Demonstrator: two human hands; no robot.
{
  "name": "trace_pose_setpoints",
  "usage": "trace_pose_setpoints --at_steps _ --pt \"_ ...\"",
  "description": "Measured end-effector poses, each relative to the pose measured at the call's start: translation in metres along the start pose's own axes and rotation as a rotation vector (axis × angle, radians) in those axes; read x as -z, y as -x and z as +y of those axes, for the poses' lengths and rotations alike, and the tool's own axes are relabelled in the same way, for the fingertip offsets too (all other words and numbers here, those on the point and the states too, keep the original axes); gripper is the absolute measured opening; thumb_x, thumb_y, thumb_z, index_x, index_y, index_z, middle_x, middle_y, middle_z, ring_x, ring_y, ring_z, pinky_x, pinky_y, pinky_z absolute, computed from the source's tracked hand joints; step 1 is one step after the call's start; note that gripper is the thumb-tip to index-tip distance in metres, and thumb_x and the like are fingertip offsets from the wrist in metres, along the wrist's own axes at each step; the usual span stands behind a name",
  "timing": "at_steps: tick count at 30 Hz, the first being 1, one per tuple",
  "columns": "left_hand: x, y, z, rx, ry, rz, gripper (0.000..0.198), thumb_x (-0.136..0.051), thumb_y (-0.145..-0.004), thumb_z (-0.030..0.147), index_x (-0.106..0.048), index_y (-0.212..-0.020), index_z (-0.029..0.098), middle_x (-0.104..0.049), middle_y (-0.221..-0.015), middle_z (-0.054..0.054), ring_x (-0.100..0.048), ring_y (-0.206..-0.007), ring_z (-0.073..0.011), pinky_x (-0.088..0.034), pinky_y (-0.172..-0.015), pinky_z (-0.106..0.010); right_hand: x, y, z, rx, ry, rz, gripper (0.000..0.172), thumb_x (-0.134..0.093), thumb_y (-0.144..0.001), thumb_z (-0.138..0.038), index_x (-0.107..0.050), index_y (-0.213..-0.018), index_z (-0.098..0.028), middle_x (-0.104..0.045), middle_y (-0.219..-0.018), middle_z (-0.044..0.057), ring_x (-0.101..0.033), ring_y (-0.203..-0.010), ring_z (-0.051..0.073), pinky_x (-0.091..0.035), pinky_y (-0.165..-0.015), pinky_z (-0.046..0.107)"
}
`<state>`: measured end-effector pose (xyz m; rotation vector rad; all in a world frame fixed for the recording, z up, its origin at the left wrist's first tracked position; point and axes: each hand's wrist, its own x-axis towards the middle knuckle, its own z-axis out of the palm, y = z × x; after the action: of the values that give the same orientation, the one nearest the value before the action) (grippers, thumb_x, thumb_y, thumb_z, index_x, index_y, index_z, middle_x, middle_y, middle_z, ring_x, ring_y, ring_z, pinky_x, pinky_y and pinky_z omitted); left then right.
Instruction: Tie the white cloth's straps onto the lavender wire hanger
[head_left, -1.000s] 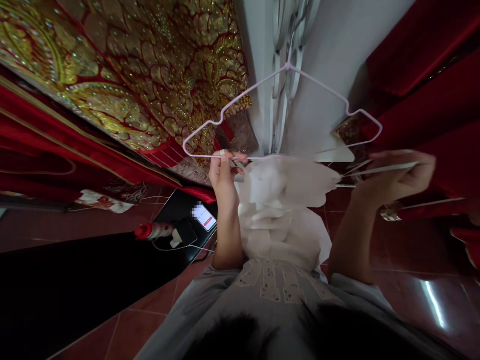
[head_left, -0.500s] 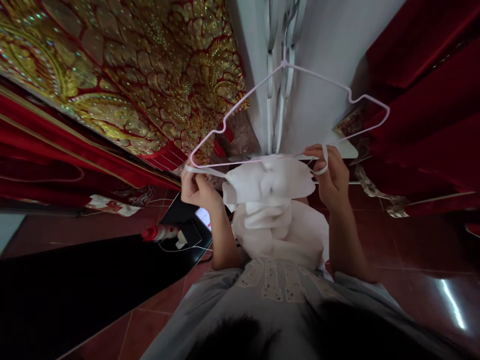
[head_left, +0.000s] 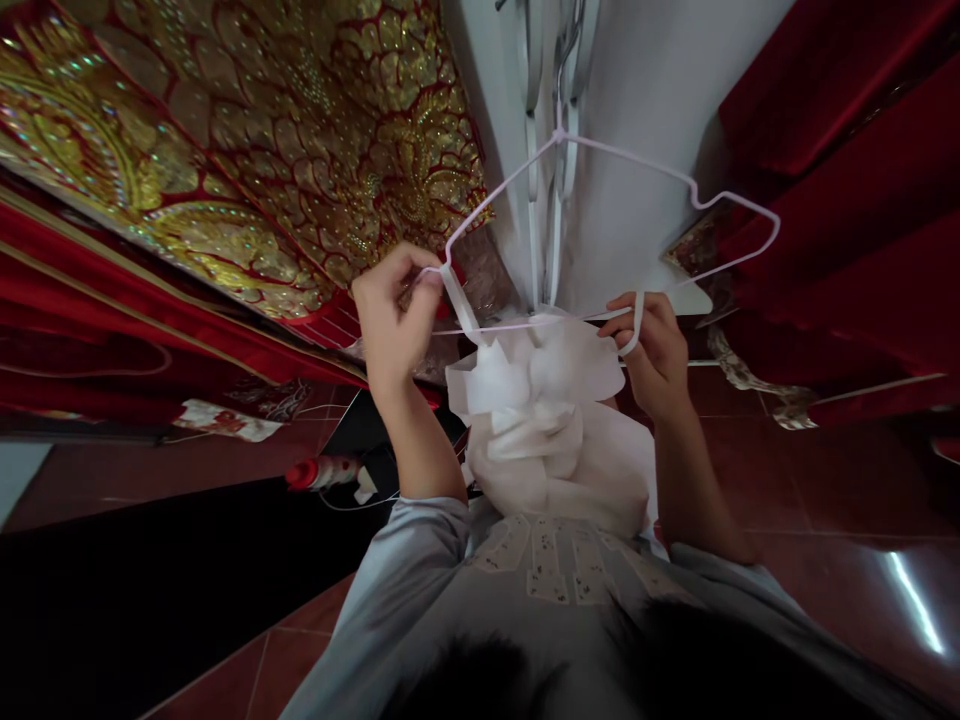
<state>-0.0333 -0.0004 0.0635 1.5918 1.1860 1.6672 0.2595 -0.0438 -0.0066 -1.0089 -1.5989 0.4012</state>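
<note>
A pale pink clothes hanger (head_left: 559,135) hangs in front of me. At its left end my left hand (head_left: 396,318) is closed, thumb and fingers pinching the hanger's end. One white strap (head_left: 460,300) loops over the hanger's left notch and runs down to a bunched white garment (head_left: 547,430). My right hand (head_left: 651,350) is closed on the garment's other strap (head_left: 639,322), which curves around the fingers below the hanger's lower bar. The hanger's right arm carries no strap. The garment lies gathered against my front, its lower part hidden.
Gold sequined red garments (head_left: 300,150) hang at the left, dark red ones (head_left: 832,200) at the right. Pale metal bars (head_left: 534,190) run along the wall behind the hanger. A red-capped bottle (head_left: 322,472) stands on a black table (head_left: 187,590) at lower left.
My left hand has moved up from the hanger's lower left corner. The left strap now sits at the left notch, further in along the hanger. The right hand has barely moved.
</note>
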Motion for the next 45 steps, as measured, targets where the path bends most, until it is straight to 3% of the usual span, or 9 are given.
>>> trace_pose_setpoints --at_steps 2,5,8,11,18,21,27,35,45 --pt "-0.006 0.004 -0.014 -0.09 0.089 0.168 0.018 -0.067 -0.095 0.014 -0.079 -0.084 0.023 -0.069 -0.077 -0.001 -0.062 -0.073 -0.0159 -0.05 -0.07 -0.029 -0.002 0.0 -0.001 0.007 -0.008 -0.001 0.032 -0.058 -0.101 -0.053 -0.073 -0.089 -0.026 -0.069 -0.107 0.006 -0.067 -0.106 0.023 -0.056 -0.091 0.044" --pt "-0.022 0.023 -0.038 0.023 0.416 0.462 0.006 -0.076 -0.088 0.027 -0.072 -0.093 0.025 -0.068 -0.076 0.001 -0.065 -0.068 -0.0131 -0.05 -0.062 -0.025 -0.007 -0.001 -0.003 0.015 -0.035 0.006 0.025 -0.06 -0.101 -0.047 -0.071 -0.092 -0.026 -0.068 -0.106 0.005 -0.066 -0.108 0.022 -0.055 -0.088 0.041" --pt "-0.043 0.047 -0.048 0.232 0.603 0.323 0.03 -0.086 -0.081 0.04 -0.067 -0.098 0.024 -0.072 -0.079 0.0 -0.069 -0.071 -0.0139 -0.056 -0.068 -0.027 -0.014 0.002 -0.004 -0.024 -0.092 -0.009 0.017 -0.069 -0.096 -0.043 -0.07 -0.103 -0.028 -0.068 -0.112 0.004 -0.064 -0.088 0.016 -0.051 -0.067 0.031" --pt "-0.063 0.064 -0.045 0.208 0.593 0.225 0.031 -0.085 -0.085 0.042 -0.063 -0.096 0.023 -0.073 -0.079 0.0 -0.07 -0.074 -0.0147 -0.059 -0.079 -0.03 -0.013 0.007 0.005 -0.091 -0.113 -0.001 0.043 -0.081 -0.087 -0.041 -0.066 -0.126 -0.034 -0.069 -0.125 0.003 -0.053 -0.066 0.008 -0.044 -0.054 0.027" --pt "-0.063 0.063 -0.042 0.145 0.551 0.246 0.025 -0.079 -0.088 0.037 -0.058 -0.097 0.025 -0.071 -0.072 0.003 -0.069 -0.069 -0.0151 -0.058 -0.077 -0.03 0.052 -0.015 0.084 0.174 0.038 0.713 0.075 -0.088 -0.069 -0.067 -0.071 -0.126 -0.022 -0.071 -0.122 0.013 -0.07 -0.117 0.029 -0.059 -0.087 0.046" --pt "-0.061 0.059 -0.044 0.171 0.546 0.248 0.024 -0.077 -0.087 0.035 -0.057 -0.096 0.024 -0.07 -0.07 0.003 -0.068 -0.066 -0.0149 -0.056 -0.072 -0.029 0.071 -0.037 0.083 0.207 0.096 0.569 0.077 -0.081 -0.073 -0.069 -0.067 -0.132 -0.022 -0.071 -0.123 0.011 -0.072 -0.115 0.029 -0.057 -0.096 0.053" --pt "-0.065 0.057 -0.045 0.144 0.53 0.338 0.021 -0.072 -0.085 0.027 -0.055 -0.097 0.024 -0.066 -0.065 0.005 -0.065 -0.065 -0.013 -0.05 -0.069 -0.025 0.051 -0.067 0.001 0.029 0.408 0.074 0.04 -0.084 -0.079 -0.034 -0.073 -0.115 -0.022 -0.071 -0.107 0.007 -0.065 -0.102 0.025 -0.054 -0.098 0.053" --pt "-0.057 0.058 -0.045 0.169 0.517 0.309 0.017 -0.071 -0.087 0.026 -0.057 -0.097 0.023 -0.066 -0.067 0.003 -0.063 -0.064 -0.0124 -0.047 -0.067 -0.024 0.029 -0.057 -0.003 0.277 0.389 0.344 0.044 -0.08 -0.075 -0.023 -0.071 -0.118 -0.021 -0.063 -0.11 0.01 -0.061 -0.111 0.03 -0.05 -0.105 0.06" --pt "-0.069 0.064 -0.045 0.184 0.496 0.33 0.015 -0.068 -0.09 0.024 -0.056 -0.099 0.023 -0.067 -0.072 0.003 -0.065 -0.066 -0.012 -0.05 -0.069 -0.025 0.02 -0.041 -0.028 0.313 0.275 0.202 0.04 -0.068 -0.097 -0.034 -0.067 -0.136 -0.03 -0.069 -0.133 0.01 -0.064 -0.132 0.03 -0.049 -0.118 0.056"
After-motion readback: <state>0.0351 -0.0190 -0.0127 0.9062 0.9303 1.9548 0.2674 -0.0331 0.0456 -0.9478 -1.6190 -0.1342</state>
